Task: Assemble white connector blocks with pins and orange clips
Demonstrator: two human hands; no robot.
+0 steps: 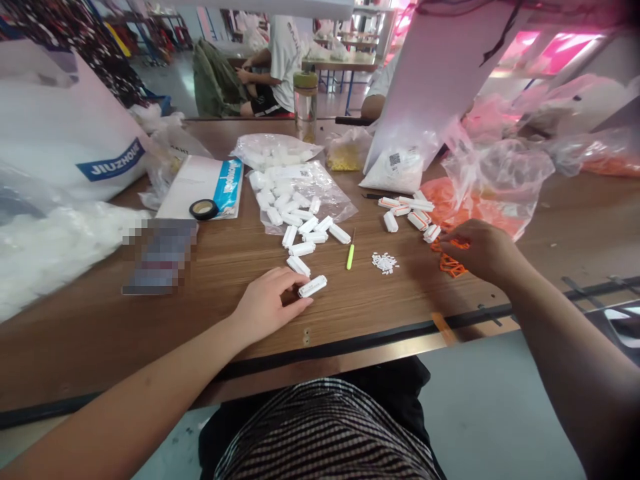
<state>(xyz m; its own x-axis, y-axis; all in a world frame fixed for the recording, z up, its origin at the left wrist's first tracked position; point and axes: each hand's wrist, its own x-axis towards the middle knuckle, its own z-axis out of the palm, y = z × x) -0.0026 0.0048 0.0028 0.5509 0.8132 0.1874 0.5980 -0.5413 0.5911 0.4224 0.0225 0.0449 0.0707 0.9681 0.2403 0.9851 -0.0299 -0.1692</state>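
My left hand (267, 301) is closed on a white plastic housing (313, 287), held between thumb and fingers just above the tabletop or on it. More white housings (302, 249) lie loosely beyond it, some spilling from a clear bag. My right hand (477, 250) is over a small heap of orange plastic frames (451, 265), its fingertips drawn together; whatever is between them is hidden. Close by lie several white housings with orange strips (419, 220). Between the hands are a yellow-green handled pick (351, 256) and a pile of tiny white pieces (385, 263).
An open plastic bag of orange parts (465, 207) stands beyond my right hand. At left are a blurred phone-like object (163, 257), black tape (204, 209) and large white bags (65, 133). A bottle (305, 107) stands at the back, with a seated person (280, 63) behind.
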